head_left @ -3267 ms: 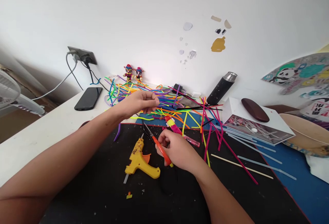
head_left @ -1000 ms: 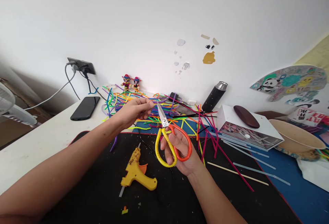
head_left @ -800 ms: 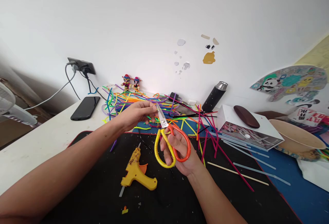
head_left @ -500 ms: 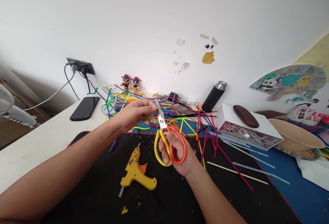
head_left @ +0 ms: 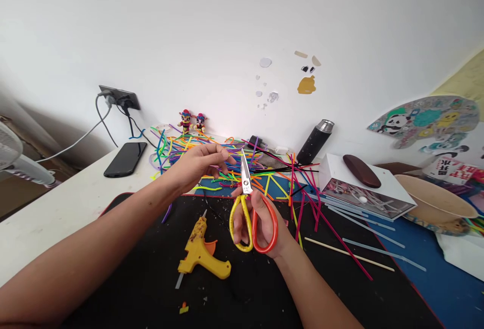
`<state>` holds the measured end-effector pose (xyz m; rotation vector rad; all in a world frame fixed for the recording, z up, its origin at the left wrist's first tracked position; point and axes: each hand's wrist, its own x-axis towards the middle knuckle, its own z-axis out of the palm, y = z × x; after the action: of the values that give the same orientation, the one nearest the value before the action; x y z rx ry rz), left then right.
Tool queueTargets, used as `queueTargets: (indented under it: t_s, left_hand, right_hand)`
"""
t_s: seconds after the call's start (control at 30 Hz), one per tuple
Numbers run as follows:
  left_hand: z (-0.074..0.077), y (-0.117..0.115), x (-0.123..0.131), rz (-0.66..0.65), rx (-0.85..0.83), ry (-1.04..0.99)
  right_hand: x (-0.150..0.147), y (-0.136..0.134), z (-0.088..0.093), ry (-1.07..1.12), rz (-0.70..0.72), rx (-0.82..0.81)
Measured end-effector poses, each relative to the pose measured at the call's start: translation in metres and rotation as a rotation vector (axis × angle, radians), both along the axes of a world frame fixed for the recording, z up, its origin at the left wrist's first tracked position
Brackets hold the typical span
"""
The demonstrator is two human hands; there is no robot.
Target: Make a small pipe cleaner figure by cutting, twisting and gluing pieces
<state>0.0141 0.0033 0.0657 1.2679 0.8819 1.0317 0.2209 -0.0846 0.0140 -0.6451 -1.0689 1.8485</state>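
Note:
My right hand [head_left: 268,223] is wrapped around a pair of scissors [head_left: 246,183] with one yellow and one red handle. Their blades are together and point upward, over the desk. To the left of the blades, my left hand [head_left: 206,165] has thumb and forefinger pinched together. Whatever lies in that pinch is too small to make out. Behind both hands spreads a pile of colourful pipe cleaners [head_left: 181,143]. On the black mat below lies a yellow glue gun [head_left: 202,253] with a glue stick poking out of its back.
A phone [head_left: 125,159] rests at the left. Two small figurines [head_left: 185,121] stand by the wall. Toward the right are a black flask [head_left: 315,142], a white box [head_left: 363,188], clear glue sticks [head_left: 381,253], a wooden stick [head_left: 348,254] and a beige bowl [head_left: 434,195].
The scissors have moved right and slightly down, away from my left fingertips. A thin yellow strip that crossed the blades at those fingertips no longer shows there. My left hand has barely moved.

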Motion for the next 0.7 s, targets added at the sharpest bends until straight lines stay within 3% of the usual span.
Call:
queueTargets:
  t_s: [0.33, 0.7]
  left_hand:
    - [0.0001, 0.0062, -0.0039, 0.108, 0.043, -0.047]
    - [0.0031, -0.0009, -0.0023, 0.045, 0.107, 0.158]
  right_hand:
    - [-0.0056, -0.0052, 0.0027, -0.059, 0.112, 0.086]
    - [-0.0048, -0.0043, 0.0075, -0.283, -0.077, 0.074]
